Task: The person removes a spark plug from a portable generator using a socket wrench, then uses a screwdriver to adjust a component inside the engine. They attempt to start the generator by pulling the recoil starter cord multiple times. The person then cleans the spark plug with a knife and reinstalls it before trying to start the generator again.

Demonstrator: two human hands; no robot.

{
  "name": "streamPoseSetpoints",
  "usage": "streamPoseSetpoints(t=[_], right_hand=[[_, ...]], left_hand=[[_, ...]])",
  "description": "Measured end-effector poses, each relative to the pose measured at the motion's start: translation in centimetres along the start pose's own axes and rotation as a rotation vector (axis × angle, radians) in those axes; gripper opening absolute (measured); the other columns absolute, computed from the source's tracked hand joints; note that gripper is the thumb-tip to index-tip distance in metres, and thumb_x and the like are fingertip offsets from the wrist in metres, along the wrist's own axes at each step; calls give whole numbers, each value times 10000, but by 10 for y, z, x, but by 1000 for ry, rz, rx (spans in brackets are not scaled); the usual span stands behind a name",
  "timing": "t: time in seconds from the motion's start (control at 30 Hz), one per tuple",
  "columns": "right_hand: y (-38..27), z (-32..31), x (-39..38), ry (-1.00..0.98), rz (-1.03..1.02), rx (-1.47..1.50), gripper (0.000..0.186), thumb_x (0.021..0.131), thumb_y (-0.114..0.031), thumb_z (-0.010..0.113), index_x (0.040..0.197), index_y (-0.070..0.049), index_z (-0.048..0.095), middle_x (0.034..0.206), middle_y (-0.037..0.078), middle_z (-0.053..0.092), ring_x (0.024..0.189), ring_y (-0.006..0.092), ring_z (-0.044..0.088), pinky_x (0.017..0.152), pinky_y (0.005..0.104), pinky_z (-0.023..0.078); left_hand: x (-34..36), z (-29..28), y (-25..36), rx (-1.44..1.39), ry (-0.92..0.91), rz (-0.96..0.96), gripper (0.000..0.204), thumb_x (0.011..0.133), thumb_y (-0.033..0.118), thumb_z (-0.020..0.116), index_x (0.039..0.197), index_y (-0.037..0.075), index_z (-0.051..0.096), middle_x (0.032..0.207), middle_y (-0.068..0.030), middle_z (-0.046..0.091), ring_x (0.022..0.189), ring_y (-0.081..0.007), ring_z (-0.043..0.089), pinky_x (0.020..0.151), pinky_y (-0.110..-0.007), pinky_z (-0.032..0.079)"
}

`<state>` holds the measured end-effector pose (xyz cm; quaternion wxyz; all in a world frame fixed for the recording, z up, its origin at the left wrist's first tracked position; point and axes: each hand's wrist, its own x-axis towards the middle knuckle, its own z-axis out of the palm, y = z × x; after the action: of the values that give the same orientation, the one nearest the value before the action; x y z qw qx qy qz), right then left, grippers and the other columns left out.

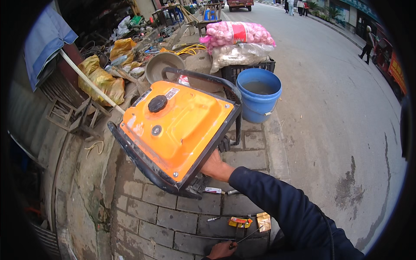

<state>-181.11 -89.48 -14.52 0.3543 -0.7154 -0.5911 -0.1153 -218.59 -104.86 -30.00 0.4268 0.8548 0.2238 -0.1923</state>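
An orange-topped generator point(182, 125) in a black tube frame stands tilted in view on the paving, with a black fuel cap point(157, 103) on its tank. My right hand point(216, 167) reaches in at the generator's near right side, below the tank. Its fingers are hidden behind the frame, so their grip does not show. Low in the picture, my left hand point(223, 250) is closed on the dark handle of a thin screwdriver point(249, 235). The screwdriver's shaft points up and right, toward a tan packet point(263, 221). Beside that lies a small yellow-and-red pack point(240, 222).
A blue bucket point(258, 96) of murky liquid stands right of the generator. Behind it, pink and white sacks point(238, 34) sit on a black crate point(268, 65). Yellow bags point(100, 80), a grey basin point(161, 67) and a wooden stool point(80, 117) lie left. A road point(329, 108) runs right.
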Motion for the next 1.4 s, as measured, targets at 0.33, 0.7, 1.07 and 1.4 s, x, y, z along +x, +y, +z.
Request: streamPoseSetpoints(t=[0.33, 0.7, 1.07, 1.4], right_hand=[[-1, 4, -1, 86, 14, 40, 446, 869, -168, 610, 1289, -20, 631, 1349, 206, 624, 1251, 432, 558, 1059, 545, 430], [-4, -12, 1, 156, -27, -17, 434, 888, -177, 592, 1289, -14, 628, 1363, 222, 610, 1277, 428, 539, 1082, 554, 397], [-6, -15, 1, 45, 61, 111, 423, 918, -184, 576, 1301, -10, 622, 1380, 230, 597, 1288, 432, 529, 1087, 554, 389], [-6, -15, 3, 70, 77, 134, 437, 911, -205, 577, 1295, -1, 626, 1348, 221, 619, 1283, 416, 539, 1083, 536, 390]], left_hand=[[4, -15, 14, 102, -133, -48, 379, 908, 466, 700, 1034, 109, 686, 904, -195, 735, 902, -418, 713, 777, -520, 565], [3, -11, 13, 81, -112, -24, 376, 909, 452, 701, 1026, 96, 684, 867, -197, 729, 866, -421, 712, 756, -531, 563], [2, -17, 18, 39, -142, -3, 390, 921, 476, 685, 1011, 97, 676, 863, -194, 720, 873, -413, 709, 737, -518, 555], [7, -4, 4, 131, -177, -42, 403, 920, 498, 680, 1052, 117, 677, 900, -175, 730, 888, -406, 709, 744, -505, 558]])
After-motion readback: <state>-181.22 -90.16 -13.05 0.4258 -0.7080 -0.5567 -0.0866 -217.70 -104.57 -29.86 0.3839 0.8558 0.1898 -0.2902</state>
